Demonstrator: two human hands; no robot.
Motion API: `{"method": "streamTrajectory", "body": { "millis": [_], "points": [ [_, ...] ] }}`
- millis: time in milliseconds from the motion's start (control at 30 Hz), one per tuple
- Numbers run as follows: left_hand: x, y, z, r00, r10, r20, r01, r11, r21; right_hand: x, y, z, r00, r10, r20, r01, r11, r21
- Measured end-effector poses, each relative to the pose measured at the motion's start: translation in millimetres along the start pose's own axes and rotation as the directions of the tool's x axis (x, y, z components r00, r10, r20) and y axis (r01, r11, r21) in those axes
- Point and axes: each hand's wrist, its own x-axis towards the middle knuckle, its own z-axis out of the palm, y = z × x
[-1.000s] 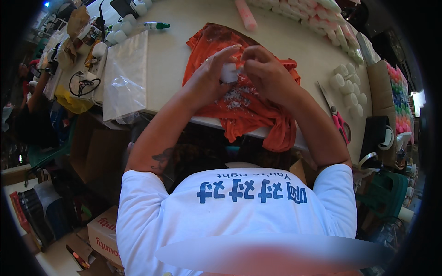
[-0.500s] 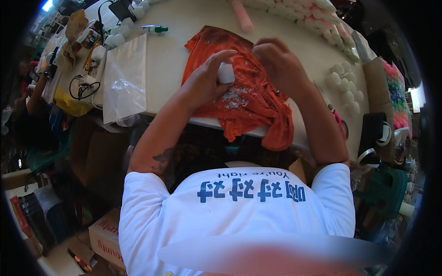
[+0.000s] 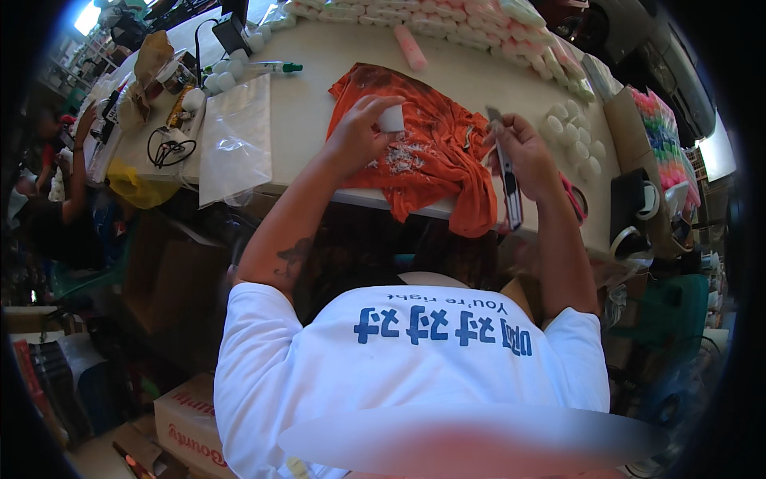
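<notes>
My left hand [image 3: 357, 134] is closed round a small white cylindrical piece [image 3: 392, 119], held above an orange cloth [image 3: 435, 116]. White shavings [image 3: 405, 158] lie scattered on the cloth just below that piece. Over the cloth's right edge, my right hand [image 3: 523, 153] grips a utility knife [image 3: 511, 190] between thumb and fingers. The knife's long body hangs down toward me, past the table edge. The cloth is crumpled, and its near end droops over the front of the table.
Several white cylinders [image 3: 571, 132] stand right of my right hand, near pink-handled scissors [image 3: 574, 199]. A clear plastic sheet [image 3: 235, 140], a green-capped marker [image 3: 287, 68] and a black cable [image 3: 169, 150] lie leftward. Bagged pastel pieces [image 3: 447, 17] line the back. Another person's arm [image 3: 80, 152] shows far left.
My right hand has moved right and toward me, away from the cloth's middle, and the utility knife now shows in it. My left hand still holds the white piece. The view has shifted somewhat.
</notes>
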Motion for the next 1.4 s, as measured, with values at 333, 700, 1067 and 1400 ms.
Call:
{"method": "streamTrajectory", "body": {
  "millis": [333, 700, 1067, 1400],
  "points": [
    [-32.0, 1.4, 4.8, 0.977, -0.019, -0.212, 0.015, 1.000, -0.020, -7.1, 29.1, 27.6, 0.861, -0.507, -0.051, 0.448, 0.801, -0.396],
    [-27.3, 0.2, 7.4, 0.964, -0.258, 0.059, 0.255, 0.847, -0.466, -17.0, 18.5, 9.3, 0.811, -0.533, 0.239, 0.546, 0.546, -0.636],
    [-32.4, 2.8, 8.5, 0.993, -0.115, 0.000, 0.109, 0.939, -0.325, 21.8, 11.6, 42.4, 0.729, -0.407, 0.551, 0.635, 0.101, -0.766],
    [-31.5, 1.2, 7.6, 0.993, -0.118, -0.001, 0.111, 0.935, -0.338, 20.6, 12.9, 39.2, 0.698, -0.432, 0.571, 0.616, -0.045, -0.786]
  ]
}}
